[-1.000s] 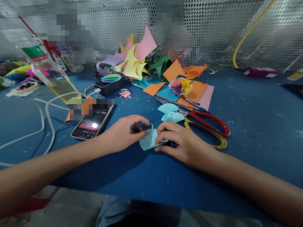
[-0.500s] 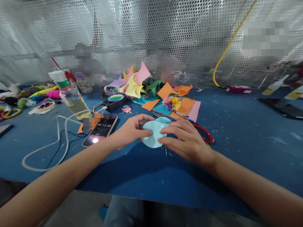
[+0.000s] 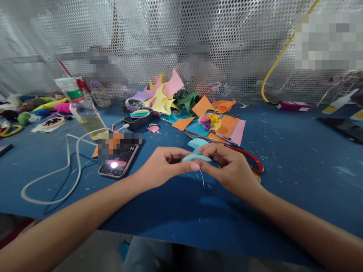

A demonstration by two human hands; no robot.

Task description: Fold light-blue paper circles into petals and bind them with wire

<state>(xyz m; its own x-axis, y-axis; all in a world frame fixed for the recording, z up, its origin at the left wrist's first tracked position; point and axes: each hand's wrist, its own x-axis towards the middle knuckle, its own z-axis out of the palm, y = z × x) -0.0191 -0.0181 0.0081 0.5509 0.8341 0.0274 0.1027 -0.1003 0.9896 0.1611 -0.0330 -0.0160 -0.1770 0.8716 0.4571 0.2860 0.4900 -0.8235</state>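
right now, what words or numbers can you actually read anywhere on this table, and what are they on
"05" on the phone screen, the end of a timer; its other digits are blurred out.
Label on the bottle: green and red print, too blurred to read.
The light blue paper pinched between left hand and right hand: no writing.

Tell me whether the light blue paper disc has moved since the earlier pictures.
Yes. The light blue paper disc, pinched between the left hand and right hand, has tipped from face-on to nearly edge-on, but stays between the phone and the red-handled scissors.
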